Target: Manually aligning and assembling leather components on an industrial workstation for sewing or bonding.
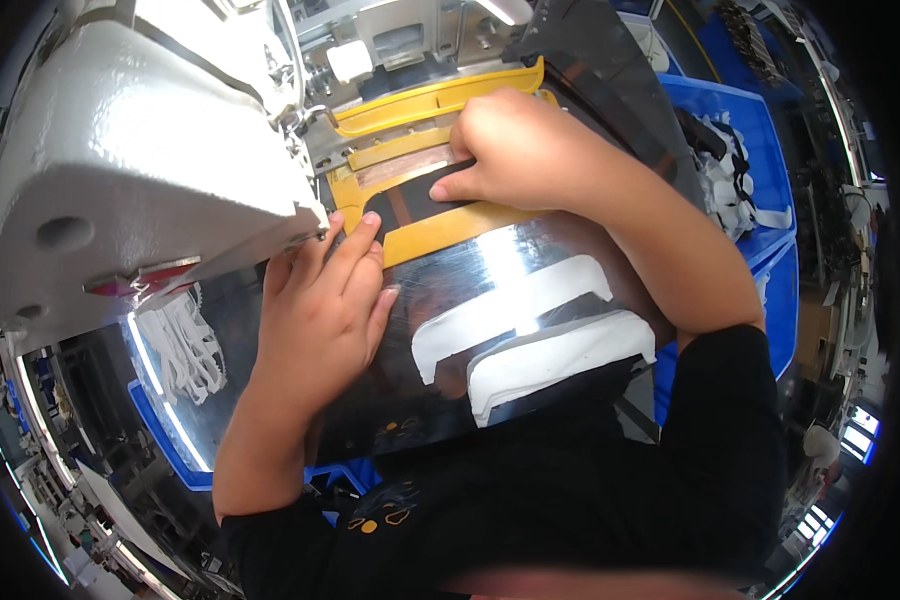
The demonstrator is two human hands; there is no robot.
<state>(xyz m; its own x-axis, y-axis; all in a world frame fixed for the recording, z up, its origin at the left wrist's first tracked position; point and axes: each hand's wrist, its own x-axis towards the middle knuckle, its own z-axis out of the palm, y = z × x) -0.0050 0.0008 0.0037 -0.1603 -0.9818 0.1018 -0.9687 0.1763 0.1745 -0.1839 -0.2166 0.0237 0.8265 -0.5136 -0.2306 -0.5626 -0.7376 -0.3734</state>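
Observation:
My left hand (320,310) lies with its fingers stretched out, fingertips at the left end of a yellow frame (440,238). Within that frame is a flat dark piece (410,202) with a brown stripe across it; its material is unclear. Over the frame's right part, my right hand (515,150) is curled, its thumb resting on the dark piece. The other right fingertips are hidden, so what they grip cannot be seen. Behind them runs a raised yellow bar (440,102). Nearer me, white curved fabric pieces (560,360) lie on the shiny metal table (410,400), some stacked.
A large white sewing machine head (160,170) overhangs the left side, close to my left fingers. White trimmed strips (182,345) lie at the left. Blue bins (775,150) stand at the right, one holding black and white scraps (730,180).

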